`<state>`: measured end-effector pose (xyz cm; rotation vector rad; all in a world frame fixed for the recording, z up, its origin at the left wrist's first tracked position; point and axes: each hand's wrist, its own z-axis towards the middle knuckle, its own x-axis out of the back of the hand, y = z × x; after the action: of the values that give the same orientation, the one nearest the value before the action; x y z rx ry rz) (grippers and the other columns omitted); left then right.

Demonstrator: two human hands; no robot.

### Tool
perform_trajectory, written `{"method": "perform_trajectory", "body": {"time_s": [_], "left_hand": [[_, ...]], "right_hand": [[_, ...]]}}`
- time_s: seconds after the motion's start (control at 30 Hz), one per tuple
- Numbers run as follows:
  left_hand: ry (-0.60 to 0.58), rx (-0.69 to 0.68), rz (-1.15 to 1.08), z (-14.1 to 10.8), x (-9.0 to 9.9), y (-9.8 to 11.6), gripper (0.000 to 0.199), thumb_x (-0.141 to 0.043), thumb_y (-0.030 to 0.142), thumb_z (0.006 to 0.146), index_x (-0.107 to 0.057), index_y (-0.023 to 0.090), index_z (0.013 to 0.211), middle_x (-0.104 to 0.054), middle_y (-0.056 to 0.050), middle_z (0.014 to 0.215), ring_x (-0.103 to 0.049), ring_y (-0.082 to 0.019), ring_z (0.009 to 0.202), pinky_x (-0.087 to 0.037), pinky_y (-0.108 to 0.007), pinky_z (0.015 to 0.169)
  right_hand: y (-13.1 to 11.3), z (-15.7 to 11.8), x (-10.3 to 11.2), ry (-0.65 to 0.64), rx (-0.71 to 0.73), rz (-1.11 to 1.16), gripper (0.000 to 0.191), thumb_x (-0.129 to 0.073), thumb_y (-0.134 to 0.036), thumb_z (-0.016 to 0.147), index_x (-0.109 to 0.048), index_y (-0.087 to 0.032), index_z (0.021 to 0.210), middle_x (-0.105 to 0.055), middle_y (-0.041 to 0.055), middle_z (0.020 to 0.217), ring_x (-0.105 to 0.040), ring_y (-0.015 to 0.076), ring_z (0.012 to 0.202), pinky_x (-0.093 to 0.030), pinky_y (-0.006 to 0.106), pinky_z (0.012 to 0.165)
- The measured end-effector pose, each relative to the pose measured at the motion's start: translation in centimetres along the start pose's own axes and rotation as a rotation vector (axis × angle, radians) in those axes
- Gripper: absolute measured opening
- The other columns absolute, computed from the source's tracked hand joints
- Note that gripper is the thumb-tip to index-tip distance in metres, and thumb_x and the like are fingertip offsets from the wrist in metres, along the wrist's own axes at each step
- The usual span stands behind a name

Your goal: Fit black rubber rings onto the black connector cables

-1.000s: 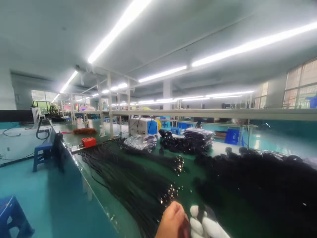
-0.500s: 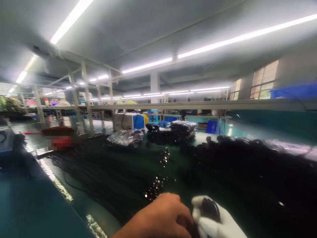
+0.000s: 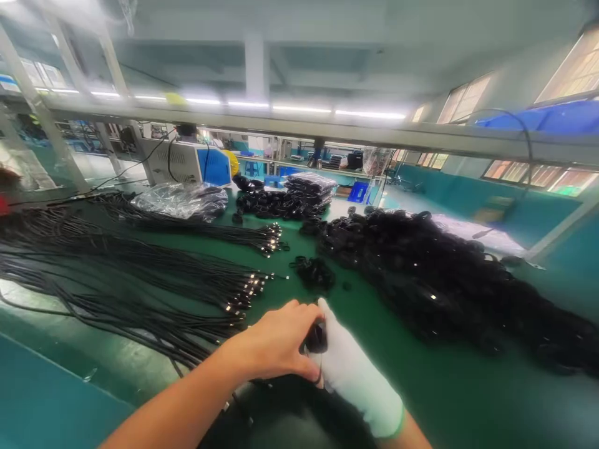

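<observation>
My bare left hand (image 3: 281, 340) curls its thumb and fingers around a small black coiled cable (image 3: 317, 337) in front of me. Against its other side, my right hand (image 3: 353, 371), in a white glove, is closed on the same coil. Most of the right fingers are hidden. To the left, long black cables (image 3: 187, 268) lie in bundles, their shiny metal plugs (image 3: 253, 284) pointing toward my hands. Just beyond my fingertips rests a small heap of black cable coils (image 3: 314, 272).
A large pile of black coiled cables (image 3: 421, 268) covers the right side of the green table mat (image 3: 388, 399). Clear plastic bags (image 3: 182, 199) lie at the back, near a white and blue machine (image 3: 187, 163). A shelf beam (image 3: 290, 130) crosses above the table.
My view has turned right and tilted down. My left hand now grips the coil together with the gloved right hand; before, the coil showed in the right hand with the left beside it.
</observation>
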<state>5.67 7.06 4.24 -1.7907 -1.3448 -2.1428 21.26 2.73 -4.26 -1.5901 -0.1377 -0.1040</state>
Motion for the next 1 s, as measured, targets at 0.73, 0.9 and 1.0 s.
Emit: {"method": "perform_trajectory", "body": {"time_s": [0.73,0.9,1.0], "left_hand": [[0.016,0.233,-0.898,1.0,-0.1,-1.1,0.01,-0.055,0.02,0.071,-0.058,0.014,0.078,-0.062,-0.001,0.065,-0.059,-0.013,0.055,-0.049,-0.026,0.056],[0.296,0.061,-1.113,1.2,0.0,-0.8,0.023,-0.058,0.014,0.073,-0.057,0.015,0.096,-0.063,-0.004,0.093,-0.063,-0.015,0.077,-0.051,-0.031,0.074],[0.442,-0.018,-0.818,1.0,-0.2,-0.9,0.024,-0.055,0.014,0.076,-0.061,0.018,0.099,-0.062,-0.004,0.099,-0.06,-0.018,0.089,-0.047,-0.032,0.082]], "right_hand": [[-2.4,-1.2,0.8,-0.387,0.215,0.715,0.055,-0.061,-0.018,0.068,-0.045,-0.019,0.12,-0.058,-0.0021,0.059,-0.045,0.008,0.041,-0.031,0.018,0.039],[-2.6,-0.8,0.2,-0.321,0.213,0.737,0.063,-0.062,-0.016,0.07,-0.039,-0.021,0.129,-0.063,0.0009,0.068,-0.05,0.0087,0.045,-0.034,0.018,0.04],[-2.6,-0.9,0.6,-0.344,0.156,0.728,0.064,-0.063,-0.019,0.072,-0.038,-0.018,0.131,-0.063,0.0014,0.069,-0.05,0.0082,0.044,-0.034,0.017,0.04]]}}
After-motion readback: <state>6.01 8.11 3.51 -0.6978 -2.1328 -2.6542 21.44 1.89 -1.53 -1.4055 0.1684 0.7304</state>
